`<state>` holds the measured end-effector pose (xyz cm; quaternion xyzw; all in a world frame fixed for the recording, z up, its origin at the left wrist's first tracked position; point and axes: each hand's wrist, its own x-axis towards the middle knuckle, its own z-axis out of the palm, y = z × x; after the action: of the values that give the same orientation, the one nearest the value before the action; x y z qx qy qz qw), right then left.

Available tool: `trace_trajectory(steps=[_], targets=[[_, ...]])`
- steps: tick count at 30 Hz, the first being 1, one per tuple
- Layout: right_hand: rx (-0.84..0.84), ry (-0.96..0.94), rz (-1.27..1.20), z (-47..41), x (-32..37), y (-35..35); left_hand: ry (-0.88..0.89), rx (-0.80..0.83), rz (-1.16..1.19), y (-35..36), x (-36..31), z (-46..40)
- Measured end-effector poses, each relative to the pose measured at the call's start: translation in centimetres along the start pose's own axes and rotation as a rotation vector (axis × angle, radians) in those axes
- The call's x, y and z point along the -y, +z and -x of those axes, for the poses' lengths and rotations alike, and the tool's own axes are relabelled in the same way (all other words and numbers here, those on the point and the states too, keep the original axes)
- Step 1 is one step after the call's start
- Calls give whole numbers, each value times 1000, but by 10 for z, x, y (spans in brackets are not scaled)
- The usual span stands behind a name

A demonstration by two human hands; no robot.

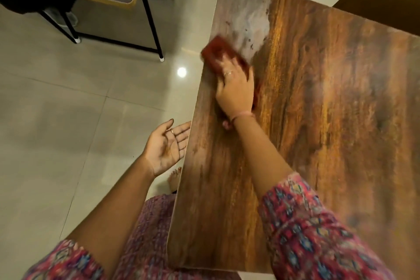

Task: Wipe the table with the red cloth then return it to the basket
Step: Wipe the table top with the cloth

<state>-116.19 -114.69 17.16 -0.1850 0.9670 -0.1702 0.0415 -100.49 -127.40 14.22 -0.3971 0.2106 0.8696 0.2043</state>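
While it rubs: the right hand (235, 91) lies flat on the red cloth (219, 54), fingers spread and pressing down.
Left hand (167, 145): open, palm up, holding nothing, beside the desk's (318, 120) left edge.
Where the cloth is: far left part of the desk, by a pale dusty patch (246, 22).
How it looks: dark red, folded, blurry.
How it feels: probably soft and light; press its middle, pinch an edge to lift.
Basket: not in sight.
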Motion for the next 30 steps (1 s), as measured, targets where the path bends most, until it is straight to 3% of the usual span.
trace_trajectory(steps=[3,6,9,12,16,19,22,27,30], targets=[[110,-188,-102,123,18,4,16,38,89,-6,6,2],[339,-356,-110,250,24,2,-2,52,87,-16,11,7],[445,-488,-147,268,9,-3,-39,29,25,-30,20,18],[390,-435,-195,209,9,-10,-38,36,14,-47,40,32],[156,-108,-214,104,14,-9,-28,76,41,-66,68,52],[27,97,-256,82,29,-4,-37,97,26,-78,91,68],[-28,123,-268,141,49,4,-34,116,83,-86,104,82],[93,-93,-317,331,71,20,-13,92,108,-83,109,94],[179,-271,-255,404,45,17,-32,112,78,-79,105,98]])
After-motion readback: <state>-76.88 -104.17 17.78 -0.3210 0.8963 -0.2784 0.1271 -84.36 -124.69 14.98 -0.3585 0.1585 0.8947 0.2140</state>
